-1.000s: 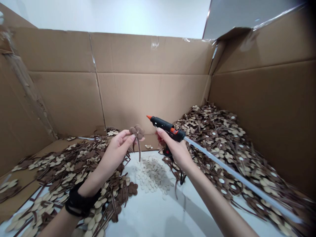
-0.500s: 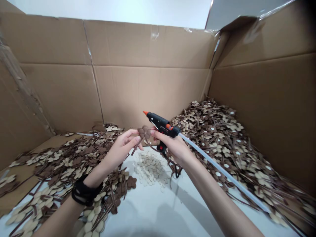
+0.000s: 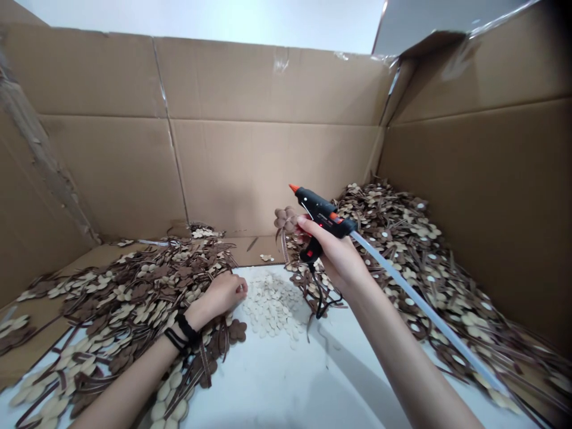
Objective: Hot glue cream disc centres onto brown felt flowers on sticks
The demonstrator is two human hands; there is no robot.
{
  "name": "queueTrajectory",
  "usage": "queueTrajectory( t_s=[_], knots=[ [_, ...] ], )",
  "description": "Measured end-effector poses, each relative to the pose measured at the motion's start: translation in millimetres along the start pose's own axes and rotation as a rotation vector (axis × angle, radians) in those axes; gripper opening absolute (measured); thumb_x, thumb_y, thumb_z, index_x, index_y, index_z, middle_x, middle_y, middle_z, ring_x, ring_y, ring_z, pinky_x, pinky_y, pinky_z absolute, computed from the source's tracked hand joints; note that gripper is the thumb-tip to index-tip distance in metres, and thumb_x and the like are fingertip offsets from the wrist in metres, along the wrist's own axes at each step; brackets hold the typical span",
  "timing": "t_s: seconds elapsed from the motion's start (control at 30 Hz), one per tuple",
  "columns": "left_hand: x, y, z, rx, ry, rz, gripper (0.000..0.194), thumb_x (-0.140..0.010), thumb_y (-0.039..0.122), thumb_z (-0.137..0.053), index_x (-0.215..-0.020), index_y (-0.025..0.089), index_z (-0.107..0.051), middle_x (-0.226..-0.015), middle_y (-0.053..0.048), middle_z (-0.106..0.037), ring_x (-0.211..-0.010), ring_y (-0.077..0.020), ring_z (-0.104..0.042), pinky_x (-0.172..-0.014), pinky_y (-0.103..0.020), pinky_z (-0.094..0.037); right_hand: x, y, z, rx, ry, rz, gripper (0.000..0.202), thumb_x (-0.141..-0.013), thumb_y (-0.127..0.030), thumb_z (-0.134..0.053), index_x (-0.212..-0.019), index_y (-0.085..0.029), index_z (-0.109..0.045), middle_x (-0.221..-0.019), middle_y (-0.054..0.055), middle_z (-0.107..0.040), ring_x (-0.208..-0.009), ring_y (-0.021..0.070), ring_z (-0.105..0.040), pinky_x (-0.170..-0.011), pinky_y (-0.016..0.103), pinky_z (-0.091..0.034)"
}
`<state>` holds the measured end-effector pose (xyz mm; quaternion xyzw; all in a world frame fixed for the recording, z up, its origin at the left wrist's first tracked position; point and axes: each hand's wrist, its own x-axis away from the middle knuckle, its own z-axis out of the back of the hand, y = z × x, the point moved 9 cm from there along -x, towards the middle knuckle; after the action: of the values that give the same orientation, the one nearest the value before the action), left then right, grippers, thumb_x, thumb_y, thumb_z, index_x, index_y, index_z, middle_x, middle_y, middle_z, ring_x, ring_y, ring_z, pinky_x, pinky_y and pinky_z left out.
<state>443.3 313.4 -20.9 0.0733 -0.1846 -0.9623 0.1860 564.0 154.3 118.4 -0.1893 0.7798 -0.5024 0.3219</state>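
Observation:
My right hand [image 3: 333, 250] grips a black hot glue gun [image 3: 319, 205] with an orange nozzle pointing up and left. A long whitish glue stick [image 3: 415, 304] runs out of its back. Between that hand's thumb and fingers is also a brown flower [image 3: 286, 219] with a ribbon hanging from it. Lower down, my left hand [image 3: 226, 292] is at the left edge of a heap of small pale discs [image 3: 272, 307], its fingers curled together. Whatever its fingertips hold, if anything, is hidden.
Brown and beige flowers with ribbons lie piled on the left [image 3: 147, 280], and another pile with white dots rises on the right [image 3: 402, 238]. Tall cardboard walls [image 3: 277, 161] enclose the white work surface [image 3: 259, 381]. The gun's black cord [image 3: 319, 298] loops below it.
My left hand has let go of the brown flower and dropped to the pale discs. My right hand has moved up and right with the glue gun and flower.

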Motion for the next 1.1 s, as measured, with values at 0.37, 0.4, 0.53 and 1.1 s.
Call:
queueTrajectory(
  t_s=[0.37, 0.4, 0.53, 1.1],
  knots=[
    [-4.0, 5.8, 11.4, 0.211, 0.07, 0.004, 0.01, -0.076, 0.023, -0.057, -0.078, 0.015, -0.063, -0.081, -0.004, -0.067, -0.078, -0.0156, -0.057, -0.071, -0.024, -0.039, 3.2, 14.0, -15.8, -0.017, -0.113, -0.087, 0.035, -0.06, -0.037, -0.078, -0.081, -0.013, -0.064, -0.074, 0.001, -0.058, -0.066, 0.0091, -0.051, -0.062, 0.023, -0.041],
    [-3.2, 11.0, 23.7, 0.255, 0.107, 0.0, 0.014, -0.079, 0.027, -0.055, -0.083, 0.015, -0.063, -0.084, -0.004, -0.067, -0.078, -0.0149, -0.058, -0.071, -0.023, -0.04, 4.0, 15.4, -16.8, -0.016, -0.116, -0.097, 0.034, -0.06, -0.037, -0.078, -0.08, -0.013, -0.064, -0.074, 0.002, -0.059, -0.066, 0.0093, -0.051, -0.063, 0.023, -0.041],
    [15.1, 33.0, 87.4, 0.624, 0.343, 0.028, 0.031, -0.077, 0.044, -0.06, -0.088, 0.015, -0.062, -0.086, -0.004, -0.065, -0.077, -0.0141, -0.058, -0.069, -0.022, -0.043, 8.0, 20.8, -24.2, 0.012, -0.16, -0.133, 0.033, -0.06, -0.038, -0.077, -0.078, -0.013, -0.064, -0.071, 0.002, -0.06, -0.064, 0.0099, -0.052, -0.062, 0.024, -0.04],
    [47.1, 69.9, 124.5, 0.636, 0.479, 0.039, 0.028, -0.073, 0.044, -0.064, -0.075, 0.016, -0.061, -0.072, 0.0, -0.06, -0.065, -0.0113, -0.049, -0.058, -0.021, -0.038, 23.3, 37.4, -45.0, 0.174, -0.261, -0.187, 0.029, -0.069, -0.041, -0.068, -0.08, -0.015, -0.065, -0.072, 0.003, -0.065, -0.073, 0.0141, -0.057, -0.07, 0.027, -0.04]
  ],
)
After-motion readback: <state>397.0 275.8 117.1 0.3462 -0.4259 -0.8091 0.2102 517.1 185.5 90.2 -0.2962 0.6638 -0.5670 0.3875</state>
